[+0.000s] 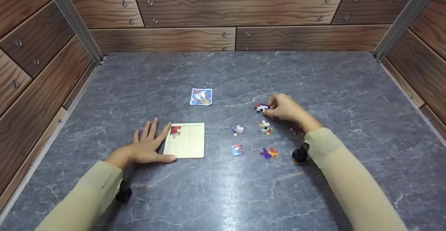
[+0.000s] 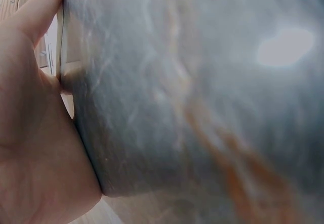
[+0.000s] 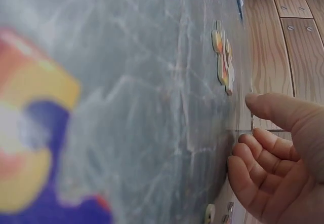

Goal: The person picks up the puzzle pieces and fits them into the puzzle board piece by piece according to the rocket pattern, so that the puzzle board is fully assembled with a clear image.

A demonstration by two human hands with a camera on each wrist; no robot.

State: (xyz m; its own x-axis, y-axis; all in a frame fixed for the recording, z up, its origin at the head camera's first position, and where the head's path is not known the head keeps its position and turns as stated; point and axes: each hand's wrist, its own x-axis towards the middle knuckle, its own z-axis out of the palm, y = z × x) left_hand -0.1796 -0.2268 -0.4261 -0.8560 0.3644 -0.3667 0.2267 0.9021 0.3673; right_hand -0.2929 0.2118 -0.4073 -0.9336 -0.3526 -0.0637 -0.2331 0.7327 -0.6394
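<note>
My left hand [image 1: 148,145] lies spread on the table, thumb and index finger at the left edge of a pale wooden puzzle board [image 1: 188,142]. A red piece [image 1: 175,130] sits in the board's upper left corner. To the right, my right hand [image 1: 284,107] has thumb and fingertips at the right side of a jigsaw piece [image 1: 261,107] with red, white and dark blue parts. In the right wrist view, the right hand's fingers [image 3: 243,178] are curled, and that piece is hidden. A white and orange piece [image 1: 265,127] lies just in front of this hand.
Between board and right arm lie a white and purple piece [image 1: 238,130], a blue and red piece [image 1: 237,149] and a purple and orange piece [image 1: 269,153]. A dark red piece [image 1: 296,130] is partly behind the right forearm. A small picture card [image 1: 201,97] lies beyond the board.
</note>
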